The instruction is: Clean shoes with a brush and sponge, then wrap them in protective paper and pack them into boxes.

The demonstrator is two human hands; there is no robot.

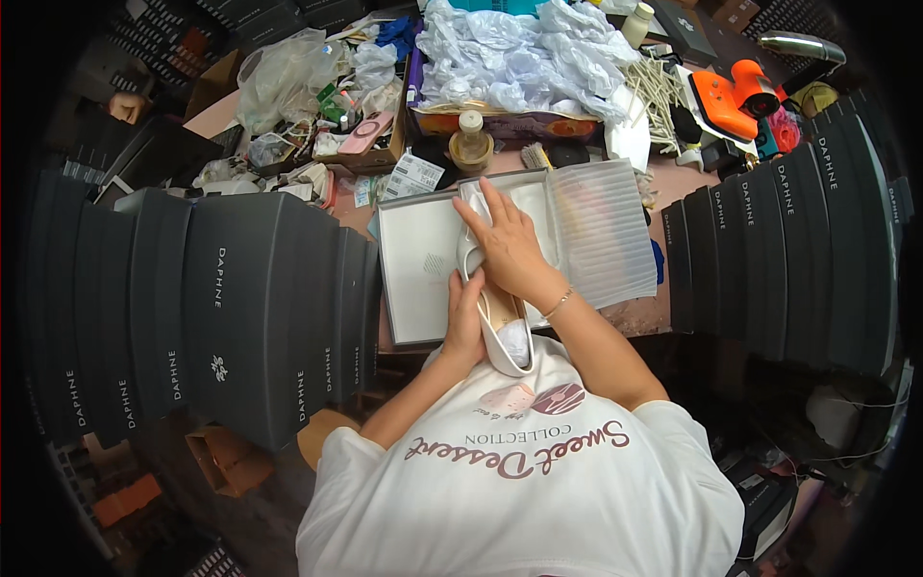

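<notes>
Open grey shoe box (413, 279) at centre, pale inside. Stacked black boxes (240, 308) with white lettering at 9 o'clock; second black stack (798, 250) at 3 o'clock. White printed label (413, 177) at 12 o'clock, just beyond open box. Brown cardboard box (226, 460) at 8 o'clock.

Shoe packing and stock room. We note tall stacks of dark shoe boxes (250, 308) at both sides, an open white shoe box (423, 279) on the cluttered surface (663, 173), crumpled tissue paper (519, 53) and an orange tool (735, 96) behind.
</notes>
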